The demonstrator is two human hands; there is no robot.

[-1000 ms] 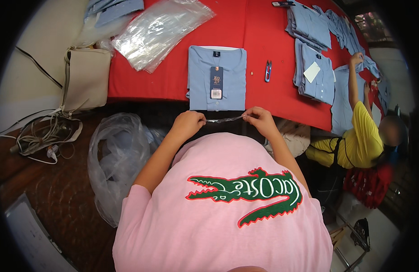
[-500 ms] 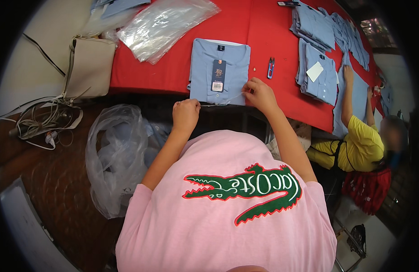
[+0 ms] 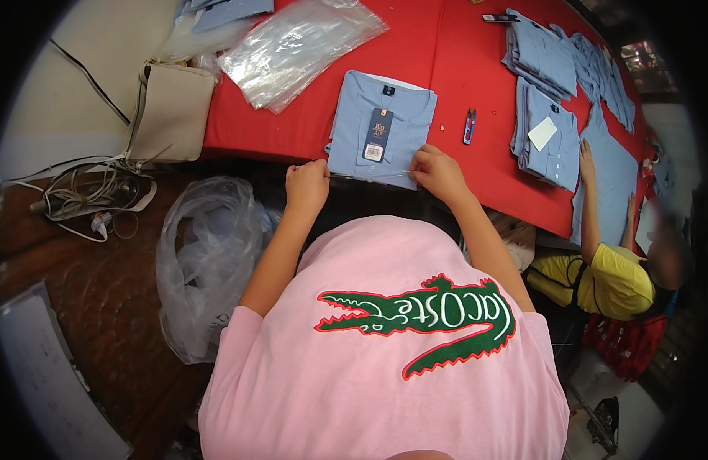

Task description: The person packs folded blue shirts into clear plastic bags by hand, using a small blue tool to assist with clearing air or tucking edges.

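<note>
A folded light-blue shirt (image 3: 408,123) lies near the front edge of the red-covered table, with a dark hang tag (image 3: 378,134) on its front. My left hand (image 3: 308,184) is closed at its lower left corner, and my right hand (image 3: 437,172) pinches at its lower right corner. Between the two hands runs a thin, clear strip of plastic film (image 3: 388,176), along the shirt's lower edge. Both sets of fingers seem closed on this film. How far the film extends over the shirt is hard to tell.
Clear plastic bags (image 3: 300,50) lie on the red table (image 3: 254,130); blue thread snips (image 3: 469,126) rest right of the shirt. Folded shirts (image 3: 549,138) are stacked further right, beside a co-worker in yellow (image 3: 618,284). A beige bag (image 3: 170,111) and a clear sack (image 3: 208,268) are at left.
My right hand has moved slightly in toward the shirt's lower right corner. The whole view has shifted a little, so the table sits further right and lower. Both hands stay closed.
</note>
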